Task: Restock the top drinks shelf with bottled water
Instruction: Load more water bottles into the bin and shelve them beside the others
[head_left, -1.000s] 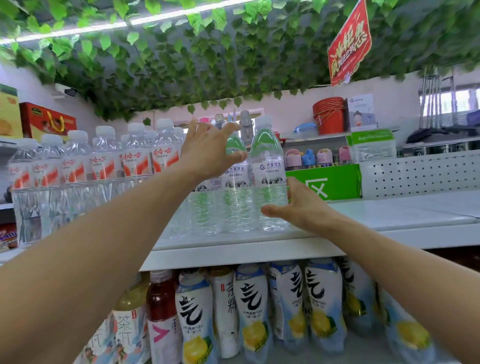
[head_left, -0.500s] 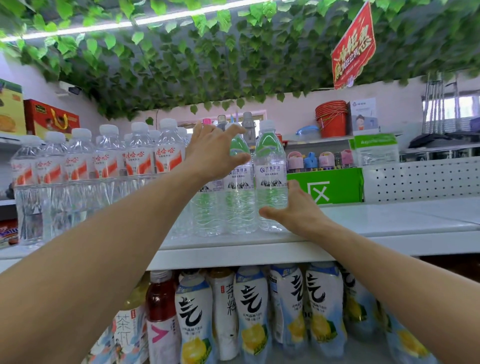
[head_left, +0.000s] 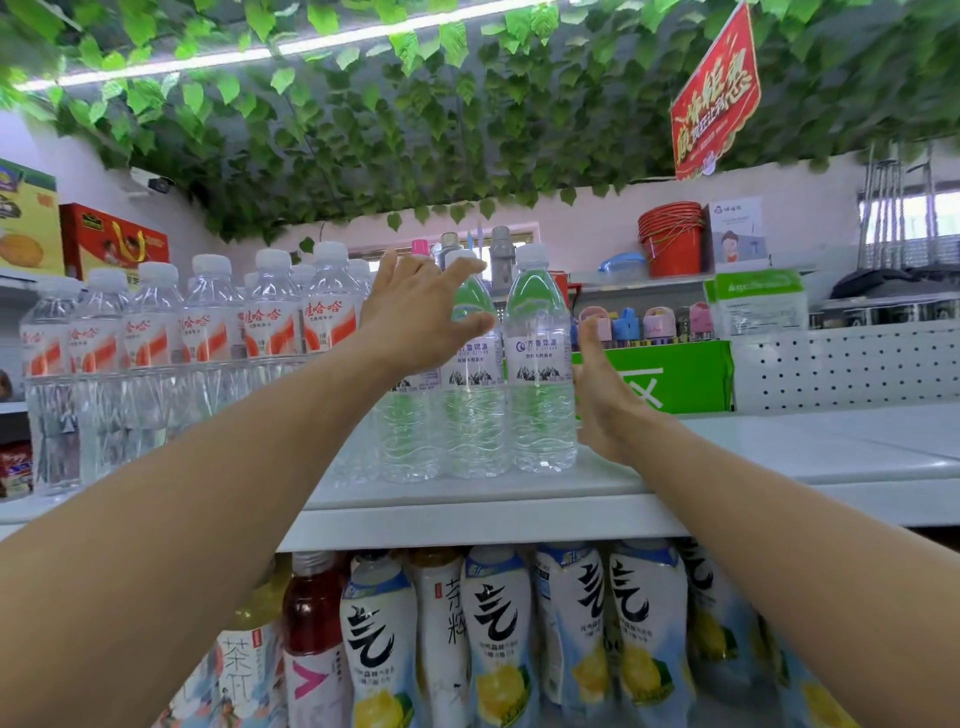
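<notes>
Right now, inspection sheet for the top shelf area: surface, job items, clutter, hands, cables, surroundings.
Surface: white top shelf, bare to the right of the bottles.
Job's things: green-tinted water bottles upright near the front edge; red-label water bottles in rows to their left.
Clutter: green carton behind.
Hands: left hand open over the bottle tops; right hand open, flat by the rightmost bottle's side; contact unclear.
Cables: nothing seen.
Surroundings: flavoured drinks on the shelf below, leafy vines overhead, red buckets at the back.
</notes>
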